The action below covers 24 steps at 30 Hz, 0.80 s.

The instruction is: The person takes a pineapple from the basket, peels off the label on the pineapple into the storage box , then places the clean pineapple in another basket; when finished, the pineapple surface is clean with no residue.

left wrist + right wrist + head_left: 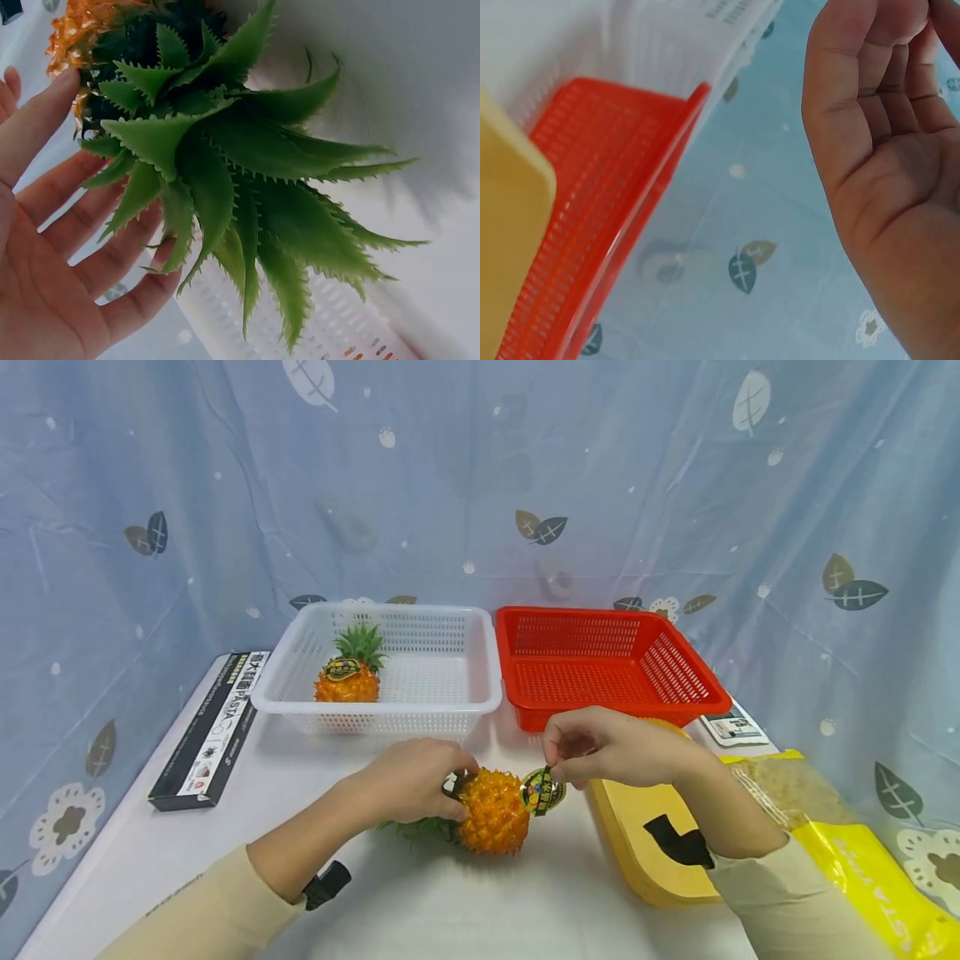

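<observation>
A small orange pineapple (493,811) lies on its side on the white table, its green crown (247,165) pointing left. My left hand (416,781) grips it near the base of the crown, thumb on one side and fingers on the other. Between thumb and fingertips my right hand (611,747) pinches the edge of a round black-and-gold label (543,791), which overlaps the right end of the fruit in the head view. The curled fingers of the right hand show in the right wrist view, where the label is out of sight.
Behind stand a white basket (480,693) holding another labelled pineapple (347,683) and a red basket (615,710). A pasta box (206,735) lies at left. At right are a yellow board-like object (637,827), a yellow pasta bag (862,868) and a small white packet (735,728).
</observation>
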Each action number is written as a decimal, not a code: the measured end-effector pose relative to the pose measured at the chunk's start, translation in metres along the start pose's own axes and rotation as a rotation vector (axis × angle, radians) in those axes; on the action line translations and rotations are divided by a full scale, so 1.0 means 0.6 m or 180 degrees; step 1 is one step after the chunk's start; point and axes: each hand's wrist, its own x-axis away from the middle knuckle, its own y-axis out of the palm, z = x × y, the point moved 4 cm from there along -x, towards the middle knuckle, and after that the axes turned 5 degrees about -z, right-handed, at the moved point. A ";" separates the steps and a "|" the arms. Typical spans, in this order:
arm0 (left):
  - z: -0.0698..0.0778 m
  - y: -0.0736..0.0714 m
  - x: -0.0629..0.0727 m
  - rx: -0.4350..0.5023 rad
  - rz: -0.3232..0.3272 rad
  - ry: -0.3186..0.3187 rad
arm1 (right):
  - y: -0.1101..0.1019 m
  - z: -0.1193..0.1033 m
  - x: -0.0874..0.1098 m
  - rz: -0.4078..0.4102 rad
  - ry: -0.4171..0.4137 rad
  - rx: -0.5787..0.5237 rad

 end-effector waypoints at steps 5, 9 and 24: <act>0.001 -0.002 -0.003 -0.0046 -0.0019 0.0065 | -0.014 0.010 0.015 0.0088 0.0080 -0.0008; 0.000 -0.002 -0.004 -0.0051 -0.0024 0.0059 | -0.022 0.019 0.022 0.0080 0.0075 -0.0057; -0.002 -0.001 0.002 0.0017 -0.0005 0.0021 | -0.061 0.080 0.057 -0.0070 0.0416 -0.0256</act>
